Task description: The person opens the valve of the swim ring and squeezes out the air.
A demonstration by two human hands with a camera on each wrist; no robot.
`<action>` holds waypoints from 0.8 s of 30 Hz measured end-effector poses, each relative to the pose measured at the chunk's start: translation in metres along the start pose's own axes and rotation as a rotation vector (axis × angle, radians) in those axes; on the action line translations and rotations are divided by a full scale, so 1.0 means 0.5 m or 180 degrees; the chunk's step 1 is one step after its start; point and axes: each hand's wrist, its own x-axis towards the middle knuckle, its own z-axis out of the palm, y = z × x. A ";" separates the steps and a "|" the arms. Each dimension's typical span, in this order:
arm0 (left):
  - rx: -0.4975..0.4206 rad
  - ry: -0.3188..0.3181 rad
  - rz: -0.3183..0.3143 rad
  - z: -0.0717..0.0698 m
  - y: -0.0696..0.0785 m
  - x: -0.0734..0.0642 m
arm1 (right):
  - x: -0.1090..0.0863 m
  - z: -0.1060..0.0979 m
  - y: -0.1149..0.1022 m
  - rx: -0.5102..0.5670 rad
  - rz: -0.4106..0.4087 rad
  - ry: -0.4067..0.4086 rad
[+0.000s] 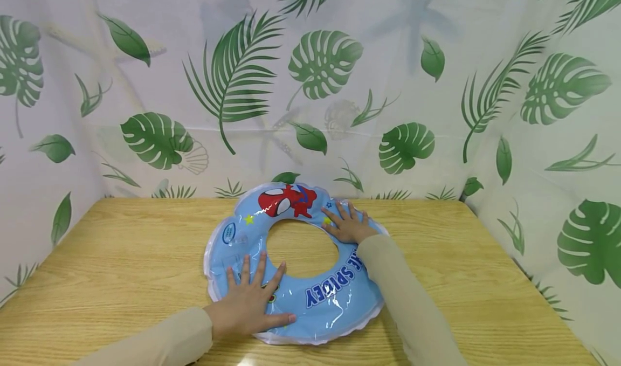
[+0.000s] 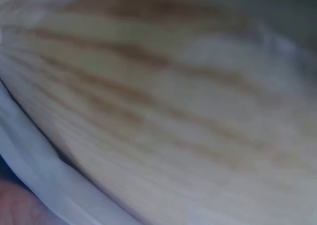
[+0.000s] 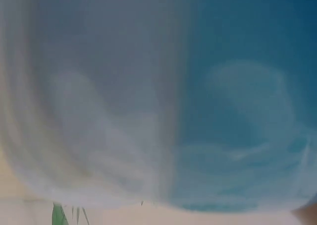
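A blue inflatable swim ring (image 1: 335, 312) with a whitish seam edge lies on the wooden table, its hole toward the far side. It bears a red cartoon figure at the top, yellow stars and the word SPIDEY. My left hand (image 1: 247, 301) rests on its near left part, fingers spread and straight, thumb pointing right. On the far right part lies my right hand (image 1: 348, 227), palm down with fingers spread. In the right wrist view the ring (image 3: 237, 111) fills much of the picture, blurred. A corner of skin shows at the lower left of the left wrist view.
The wooden table (image 1: 136, 263) runs back to a pale wall covering (image 1: 262, 172) printed with green leaves. The same covering rises on the left and right sides. Wood grain of the tabletop (image 2: 148, 111) shows blurred in the left wrist view.
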 end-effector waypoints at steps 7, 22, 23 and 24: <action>-0.0035 -0.0068 -0.0005 -0.003 0.001 -0.001 | -0.001 0.000 -0.004 -0.0034 0.0012 0.0017; -0.0020 -0.0188 -0.0019 -0.010 0.007 -0.003 | -0.003 0.002 -0.006 -0.0123 0.0030 0.0050; -0.0020 -0.0197 -0.0022 -0.010 0.006 -0.002 | -0.004 0.001 -0.007 -0.0129 0.0035 0.0049; -0.0017 -0.0205 -0.0027 -0.009 0.006 -0.002 | -0.004 0.000 -0.008 -0.0124 0.0041 0.0044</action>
